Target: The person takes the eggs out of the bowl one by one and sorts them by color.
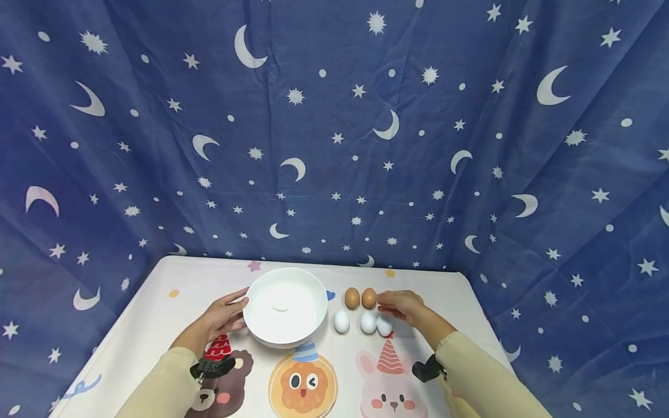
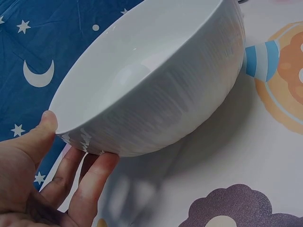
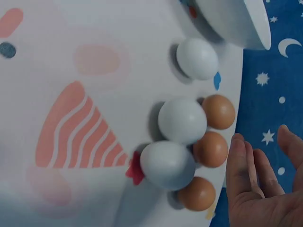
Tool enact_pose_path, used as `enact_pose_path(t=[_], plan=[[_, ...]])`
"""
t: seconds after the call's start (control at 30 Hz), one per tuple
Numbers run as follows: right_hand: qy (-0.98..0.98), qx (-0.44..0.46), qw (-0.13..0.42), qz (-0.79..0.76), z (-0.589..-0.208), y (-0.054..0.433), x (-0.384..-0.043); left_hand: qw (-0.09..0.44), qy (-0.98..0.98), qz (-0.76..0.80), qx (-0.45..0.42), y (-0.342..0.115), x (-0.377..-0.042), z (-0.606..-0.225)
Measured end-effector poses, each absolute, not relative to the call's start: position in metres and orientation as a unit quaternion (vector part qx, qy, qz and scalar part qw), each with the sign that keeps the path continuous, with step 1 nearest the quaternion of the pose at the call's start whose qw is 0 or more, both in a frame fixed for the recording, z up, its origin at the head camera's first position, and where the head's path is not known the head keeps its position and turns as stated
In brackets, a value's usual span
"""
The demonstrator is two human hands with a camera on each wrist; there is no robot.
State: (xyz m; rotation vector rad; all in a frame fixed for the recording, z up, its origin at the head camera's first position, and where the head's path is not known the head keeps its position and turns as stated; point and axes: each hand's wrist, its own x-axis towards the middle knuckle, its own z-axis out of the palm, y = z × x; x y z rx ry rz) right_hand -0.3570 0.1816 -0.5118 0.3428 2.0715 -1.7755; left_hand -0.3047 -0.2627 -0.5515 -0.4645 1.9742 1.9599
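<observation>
A white bowl [image 1: 305, 310] sits at the middle left of the table. My left hand [image 1: 223, 318] holds it by the left side, thumb on the rim and fingers under the outer wall [image 2: 161, 111] in the left wrist view. My right hand [image 1: 406, 306] is beside the eggs with its fingers extended. Three white eggs [image 3: 182, 120] and three brown eggs [image 3: 210, 149] lie right of the bowl. In the head view two brown eggs [image 1: 360, 298] show; the hand covers the third [image 3: 196, 194]. Nothing appears gripped by the right hand.
A white cloth printed with a bear [image 1: 232, 380], a round orange face [image 1: 303, 386] and a rabbit [image 1: 392, 389] covers the table [image 1: 198, 278]. Behind it hangs a blue curtain [image 1: 334, 162] with moons and stars. Black straps [image 1: 211, 368] are on both wrists.
</observation>
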Motion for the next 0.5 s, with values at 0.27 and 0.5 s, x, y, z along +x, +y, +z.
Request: enact_pose_path(t=[0.27,0.5], plan=[[0.733,0.096,0.208,-0.64,-0.504,0.157,-0.361,0.164,0.69,0.686,-0.16,-0.263,-0.305,-0.553],[0.778,0.032,0.189,-0.598,-0.496,0.104,-0.363,0.163,0.691,0.686,-0.161,-0.264,-0.305,-0.554]])
